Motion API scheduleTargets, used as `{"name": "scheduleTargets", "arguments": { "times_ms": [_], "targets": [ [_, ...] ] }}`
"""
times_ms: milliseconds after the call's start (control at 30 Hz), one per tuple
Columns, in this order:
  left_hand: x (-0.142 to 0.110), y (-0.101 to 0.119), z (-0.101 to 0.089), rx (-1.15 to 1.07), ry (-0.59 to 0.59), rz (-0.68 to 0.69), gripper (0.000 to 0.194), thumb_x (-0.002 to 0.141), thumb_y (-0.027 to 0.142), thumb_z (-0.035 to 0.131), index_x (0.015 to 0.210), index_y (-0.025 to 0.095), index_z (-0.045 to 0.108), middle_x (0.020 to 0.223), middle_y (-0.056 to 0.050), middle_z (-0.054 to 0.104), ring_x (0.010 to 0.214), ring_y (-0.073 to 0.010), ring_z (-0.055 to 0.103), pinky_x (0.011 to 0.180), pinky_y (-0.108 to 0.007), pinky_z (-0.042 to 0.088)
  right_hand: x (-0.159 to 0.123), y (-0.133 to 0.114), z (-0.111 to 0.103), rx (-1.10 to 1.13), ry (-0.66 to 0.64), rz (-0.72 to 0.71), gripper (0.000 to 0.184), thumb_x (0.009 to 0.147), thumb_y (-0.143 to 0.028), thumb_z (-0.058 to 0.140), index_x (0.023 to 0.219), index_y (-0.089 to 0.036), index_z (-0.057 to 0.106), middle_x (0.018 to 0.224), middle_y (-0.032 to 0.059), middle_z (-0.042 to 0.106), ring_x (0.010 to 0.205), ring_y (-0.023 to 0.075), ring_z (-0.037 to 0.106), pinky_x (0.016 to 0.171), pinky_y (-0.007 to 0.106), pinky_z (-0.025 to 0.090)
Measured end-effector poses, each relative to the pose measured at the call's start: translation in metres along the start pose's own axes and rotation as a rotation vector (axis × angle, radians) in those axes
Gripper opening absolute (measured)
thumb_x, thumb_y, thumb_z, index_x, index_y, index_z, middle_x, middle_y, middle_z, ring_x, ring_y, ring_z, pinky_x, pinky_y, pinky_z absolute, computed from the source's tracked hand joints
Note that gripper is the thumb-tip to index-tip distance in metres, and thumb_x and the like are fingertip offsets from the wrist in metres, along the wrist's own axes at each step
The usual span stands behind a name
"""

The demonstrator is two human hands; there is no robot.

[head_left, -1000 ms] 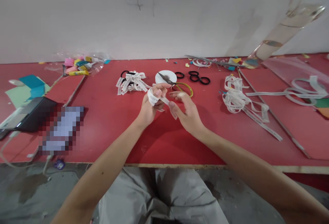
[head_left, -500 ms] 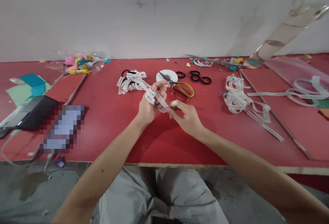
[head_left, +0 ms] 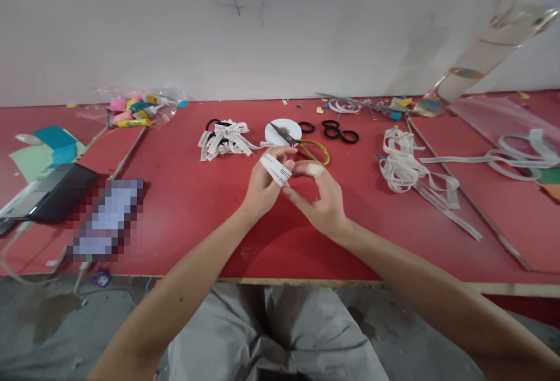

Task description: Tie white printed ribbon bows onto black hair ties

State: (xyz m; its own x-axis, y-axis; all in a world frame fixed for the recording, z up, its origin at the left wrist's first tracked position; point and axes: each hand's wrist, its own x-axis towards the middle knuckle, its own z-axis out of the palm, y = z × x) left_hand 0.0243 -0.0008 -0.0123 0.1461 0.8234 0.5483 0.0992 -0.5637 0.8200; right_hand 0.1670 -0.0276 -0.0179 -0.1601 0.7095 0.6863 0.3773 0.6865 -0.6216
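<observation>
A white printed ribbon [head_left: 275, 171] lies wrapped around the fingers of my left hand [head_left: 262, 185], which is closed on it. My right hand [head_left: 324, 200], with a bandage on one finger, pinches the ribbon's lower right edge between thumb and forefinger. Just beyond the hands lie scissors [head_left: 315, 149] with a yellow handle, their blades over a white spool [head_left: 283, 128]. A heap of printed ribbon loops with black bands [head_left: 227, 137] sits to the left of the spool, and a strip runs from it toward my left hand.
Several black rings [head_left: 331, 129] lie right of the spool. Loose ribbon [head_left: 400, 171] is bunched farther right, before a tilted clear bottle [head_left: 472, 72]. At left are a phone [head_left: 107, 217], a black case [head_left: 65, 191] and a plastic bag of small bottles [head_left: 135, 109].
The ribbon has been drawn flatter across my left fingers, showing more print. My left hand has turned and shifted slightly right; my right fingers have closed in beside it.
</observation>
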Motion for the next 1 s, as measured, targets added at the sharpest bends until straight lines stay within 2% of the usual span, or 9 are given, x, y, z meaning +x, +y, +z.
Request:
{"name": "scheduleTargets", "arguments": {
  "times_ms": [233, 400, 633, 833, 1000],
  "targets": [
    [-0.0033, 0.0004, 0.0035, 0.161, 0.076, -0.003, 0.037, 0.099, 0.049, 0.038, 0.111, 0.023, 0.061, 0.090, -0.004, 0.057, 0.079, -0.0147, 0.054, 0.073, -0.030, 0.044, 0.0022, 0.0010, -0.0006, -0.083, 0.034, -0.149, 0.015, 0.087, -0.026, 0.067, 0.100, -0.025, 0.061, 0.103, 0.0073, 0.066, 0.097, 0.0210, 0.064, 0.085, 0.039, 0.055],
    [-0.0052, -0.0036, 0.0047, 0.267, 0.138, -0.028, 0.036, 0.100, 0.048, 0.034, 0.112, 0.023, 0.058, 0.104, -0.005, 0.062, 0.087, -0.0155, 0.059, 0.074, -0.030, 0.044, 0.0027, 0.0026, -0.0003, -0.147, 0.034, -0.256, 0.025, 0.082, -0.021, 0.072, 0.103, -0.024, 0.060, 0.098, 0.0071, 0.068, 0.093, 0.0216, 0.064, 0.080, 0.038, 0.056],
    [-0.0045, -0.0068, 0.0042, 0.428, 0.119, -0.031, 0.033, 0.102, 0.042, 0.031, 0.116, 0.025, 0.056, 0.116, -0.005, 0.062, 0.096, -0.0154, 0.060, 0.071, -0.028, 0.045, 0.0027, 0.0045, 0.0005, -0.280, 0.031, -0.257, 0.017, 0.084, -0.020, 0.068, 0.101, -0.021, 0.064, 0.095, 0.0070, 0.072, 0.092, 0.0228, 0.066, 0.082, 0.037, 0.056],
    [-0.0050, -0.0046, 0.0042, 0.517, 0.114, -0.017, 0.031, 0.102, 0.040, 0.032, 0.118, 0.025, 0.054, 0.112, -0.004, 0.062, 0.084, -0.0127, 0.060, 0.065, -0.026, 0.044, 0.0048, 0.0042, 0.0001, -0.339, 0.037, -0.273, 0.014, 0.084, -0.018, 0.067, 0.098, -0.019, 0.063, 0.092, 0.0074, 0.073, 0.089, 0.0221, 0.067, 0.078, 0.035, 0.057],
    [-0.0050, -0.0027, 0.0048, 0.543, 0.104, -0.006, 0.032, 0.102, 0.039, 0.032, 0.120, 0.023, 0.054, 0.114, -0.006, 0.061, 0.086, -0.0136, 0.060, 0.065, -0.026, 0.043, 0.0060, 0.0045, -0.0009, -0.359, 0.050, -0.265, 0.011, 0.087, -0.020, 0.065, 0.097, -0.021, 0.063, 0.091, 0.0066, 0.073, 0.087, 0.0217, 0.068, 0.077, 0.035, 0.057]
  ]
}}
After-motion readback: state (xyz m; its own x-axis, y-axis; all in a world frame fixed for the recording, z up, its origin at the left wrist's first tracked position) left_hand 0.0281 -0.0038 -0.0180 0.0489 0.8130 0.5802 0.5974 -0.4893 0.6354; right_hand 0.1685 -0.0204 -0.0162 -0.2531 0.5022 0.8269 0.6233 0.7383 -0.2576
